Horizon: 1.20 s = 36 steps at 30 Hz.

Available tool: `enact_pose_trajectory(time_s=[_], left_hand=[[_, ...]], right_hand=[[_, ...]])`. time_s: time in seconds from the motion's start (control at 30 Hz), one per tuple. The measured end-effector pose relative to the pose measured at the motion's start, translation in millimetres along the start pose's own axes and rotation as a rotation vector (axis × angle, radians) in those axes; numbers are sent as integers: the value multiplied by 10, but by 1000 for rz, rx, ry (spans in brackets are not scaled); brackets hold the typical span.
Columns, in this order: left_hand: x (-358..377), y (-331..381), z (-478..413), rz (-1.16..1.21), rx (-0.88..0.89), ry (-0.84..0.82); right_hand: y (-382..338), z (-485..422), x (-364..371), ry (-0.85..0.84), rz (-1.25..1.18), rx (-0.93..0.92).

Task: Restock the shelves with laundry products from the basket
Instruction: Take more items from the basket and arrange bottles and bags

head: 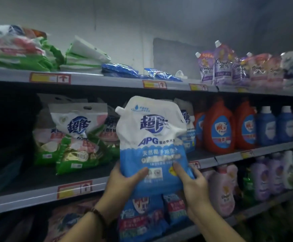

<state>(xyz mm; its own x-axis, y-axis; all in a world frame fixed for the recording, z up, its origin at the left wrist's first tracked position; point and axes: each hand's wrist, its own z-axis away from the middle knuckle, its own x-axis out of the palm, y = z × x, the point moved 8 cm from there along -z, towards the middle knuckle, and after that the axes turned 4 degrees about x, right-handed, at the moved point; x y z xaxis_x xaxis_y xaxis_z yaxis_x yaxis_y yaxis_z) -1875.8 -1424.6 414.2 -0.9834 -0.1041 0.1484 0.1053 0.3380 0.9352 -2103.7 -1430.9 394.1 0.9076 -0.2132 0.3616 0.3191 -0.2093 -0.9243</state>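
**A:** What fills the view, largest first?

**B:** I see a shelving unit in tiers. The top tier carries flat green-and-white bags at far left and purple spouted pouches at right. The middle shelf holds green-and-white powder bags at left, and red jugs and blue bottles at right. Pink and lilac bottles stand on the tier below. The basket is not in view.

**A:** And the item being stocked?

**B:** A white-and-blue detergent pouch, upright, spout at its upper left, raised in front of the middle shelf between the powder bags and the red jugs. Whether its base rests on the shelf I cannot tell.

**A:** The hands?

**B:** My left hand cups the pouch's lower left corner, thumb across the front. My right hand supports the lower right, fingers pressed on the front panel. Both are closed around the pouch; neither is free.

**A:** How should the step be done well?

**B:** In my judgement, keep the support low so the soft body does not fold. Carry it back into the gap beside the matching pouch behind it. Set the base flat, label facing near, and release only once it stands unaided.
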Motion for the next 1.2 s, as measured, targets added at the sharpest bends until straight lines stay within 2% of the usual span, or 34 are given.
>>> enact_pose_trajectory(time_s=[0.03,0.1,0.17,0.23,0.3,0.37,0.5,0.6,0.7,0.8,0.97,1.1,1.13,1.2], left_hand=[[71,75,-318,33,-2,-14],[148,217,-964,19,31,4],[121,237,-1433,-278,129,85],[222,91,-1620,-606,224,12],[324,-212,-1689,-862,290,-119],[279,-443,-1754,-984,272,-168],[100,-431,-1617,-969,301,-166],[-70,-257,-1139,-934,419,-86],[-293,-260,-612,-940,612,-48],[-630,-418,-87,-1059,683,-34],[-1483,-1108,694,-1035,390,-97],[-2142,-1737,1422,-1107,162,-114],[-2309,-1921,1610,-1132,90,-128],[-2651,-2293,1992,-1132,-163,-138]], right_hand=[[-206,-242,144,-1,77,-65],[-543,-741,407,36,409,-129],[-551,-1228,587,59,775,-133],[-268,-1471,706,-52,1009,-116],[48,-1528,705,-155,1069,-118],[157,-1562,686,-134,1131,-202],[222,-1494,685,-6,1155,-290],[346,-1190,729,83,1086,-404],[532,-817,869,22,1026,-545],[801,-449,1078,-132,966,-622],[1445,293,1459,-438,1018,-576],[2155,955,1511,-613,1036,-369],[2369,1113,1509,-652,1051,-338],[2854,1395,1478,-732,1126,-269]])
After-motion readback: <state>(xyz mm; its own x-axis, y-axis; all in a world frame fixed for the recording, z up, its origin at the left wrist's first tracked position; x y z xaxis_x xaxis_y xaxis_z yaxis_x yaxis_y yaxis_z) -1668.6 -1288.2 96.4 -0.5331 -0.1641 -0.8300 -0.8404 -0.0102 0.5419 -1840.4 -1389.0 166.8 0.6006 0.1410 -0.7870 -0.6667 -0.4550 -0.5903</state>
